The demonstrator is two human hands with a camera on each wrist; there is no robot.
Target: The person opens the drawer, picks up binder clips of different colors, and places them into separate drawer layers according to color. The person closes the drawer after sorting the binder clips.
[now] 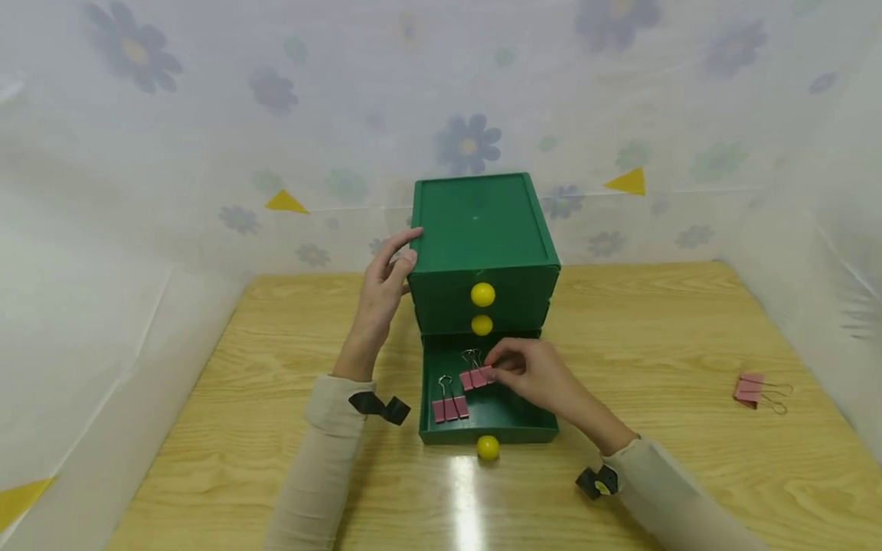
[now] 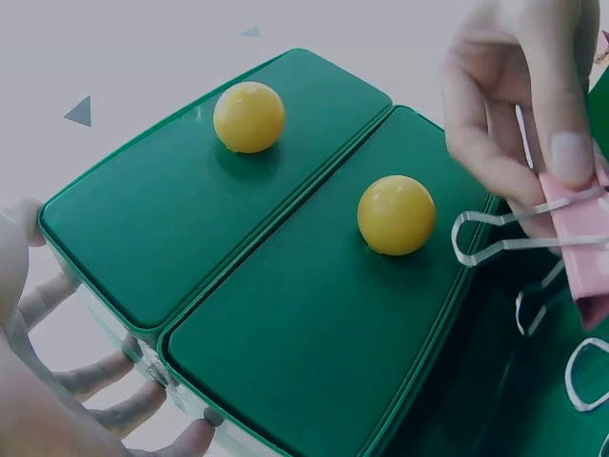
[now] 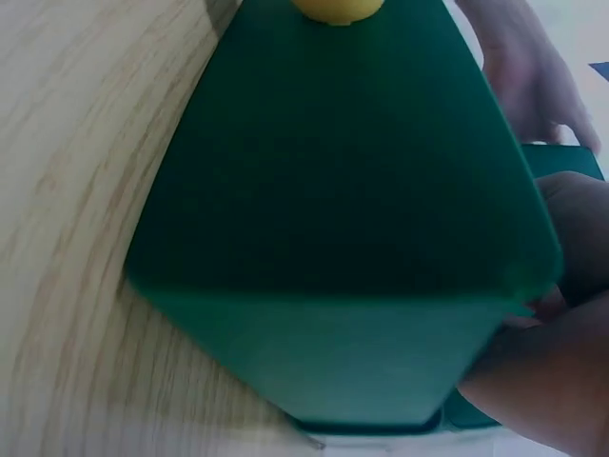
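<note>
Fingers (image 1: 498,361) of our right hand (image 1: 537,375) pinch a pink binder clip (image 1: 477,376) inside the open bottom drawer (image 1: 530,428); we judge release comes next, while our left hand (image 1: 382,295) steadies the green drawer chest (image 1: 482,222).

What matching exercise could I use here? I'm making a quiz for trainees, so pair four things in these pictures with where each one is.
Things:
1. left hand
2. right hand
3. lone pink binder clip
4. bottom yellow knob

Places:
A. on the table, far to the right
B. on the front of the open drawer
C. against the left side of the green drawer chest
D. in the open drawer, pinching a pink binder clip

Pairs: 1-C, 2-D, 3-A, 4-B
</note>
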